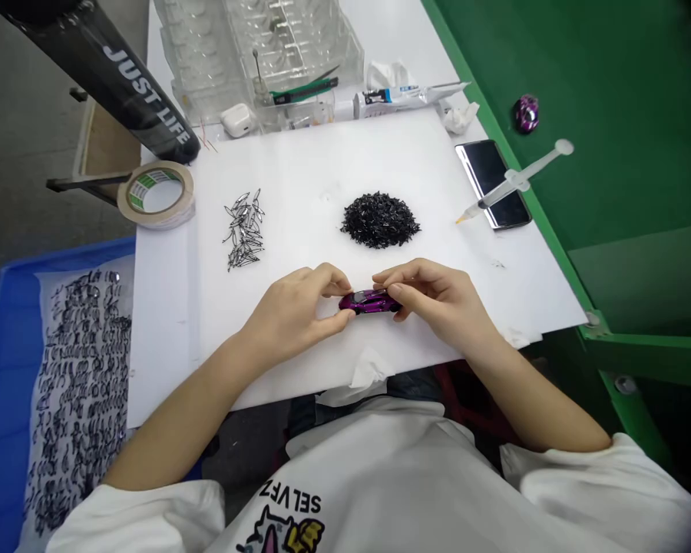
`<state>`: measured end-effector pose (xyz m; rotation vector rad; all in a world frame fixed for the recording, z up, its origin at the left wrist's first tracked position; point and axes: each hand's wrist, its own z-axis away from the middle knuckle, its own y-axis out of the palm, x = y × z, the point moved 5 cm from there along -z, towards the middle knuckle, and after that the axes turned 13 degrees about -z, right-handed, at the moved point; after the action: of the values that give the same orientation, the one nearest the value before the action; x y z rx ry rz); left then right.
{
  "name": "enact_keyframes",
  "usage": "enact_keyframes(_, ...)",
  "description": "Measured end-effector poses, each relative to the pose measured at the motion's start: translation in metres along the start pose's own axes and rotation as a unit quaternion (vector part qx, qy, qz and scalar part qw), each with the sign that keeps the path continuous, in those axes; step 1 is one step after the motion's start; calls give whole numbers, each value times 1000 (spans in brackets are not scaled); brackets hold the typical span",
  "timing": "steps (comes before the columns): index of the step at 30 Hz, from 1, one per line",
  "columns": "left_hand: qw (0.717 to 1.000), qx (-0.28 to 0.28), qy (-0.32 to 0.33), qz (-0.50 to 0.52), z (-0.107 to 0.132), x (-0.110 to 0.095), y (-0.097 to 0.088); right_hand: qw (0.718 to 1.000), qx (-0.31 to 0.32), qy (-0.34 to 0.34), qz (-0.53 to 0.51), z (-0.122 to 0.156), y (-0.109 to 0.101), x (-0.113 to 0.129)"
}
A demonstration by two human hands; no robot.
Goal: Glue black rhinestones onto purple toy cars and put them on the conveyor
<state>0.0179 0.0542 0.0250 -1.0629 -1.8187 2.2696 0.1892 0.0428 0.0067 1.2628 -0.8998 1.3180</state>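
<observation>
A small shiny purple toy car body [368, 301] lies just above the white board [299, 200], held between both hands. My left hand [296, 311] pinches its left end with thumb and fingers closed. My right hand [438, 299] grips its right end, fingers curled over the top. Behind the hands sits a heap of tiny black parts [380, 220]. Further left lies a small cluster of silvery clear parts [243, 229].
A syringe [515, 182] rests across a black phone [492, 183] at the right. A tape roll [157, 193], glue tube [406, 96], earbud case [237, 120] and clear plastic trays [265, 38] stand behind. A blue bin [5, 361] with black parts sits left. Another purple body [527, 113] lies on the green surface.
</observation>
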Motion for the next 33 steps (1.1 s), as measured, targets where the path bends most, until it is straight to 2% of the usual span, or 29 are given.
enact_keyframes(3,999,-31,13,-5,0,-2,-1,1000,-15,-8,16,0,1,1)
enact_keyframes(8,978,-188,39,85,3,-15,-8,998,-19,-33,51,2,2,4)
enact_keyframes(11,970,-226,41,84,4,-22,-8,997,-14,-42,70,3,2,5)
enact_keyframes(18,969,-225,-2,104,3,-19,-4,995,-10,-47,83,4,2,4)
enact_keyframes(22,969,-208,-19,135,3,-17,-3,998,-7,-45,47,5,4,2)
enact_keyframes(26,979,-182,-29,90,5,-17,-2,999,-3,-48,-2,6,3,1)
enact_keyframes(33,985,-157,-27,61,4,-17,0,999,11,-48,-9,8,3,1)
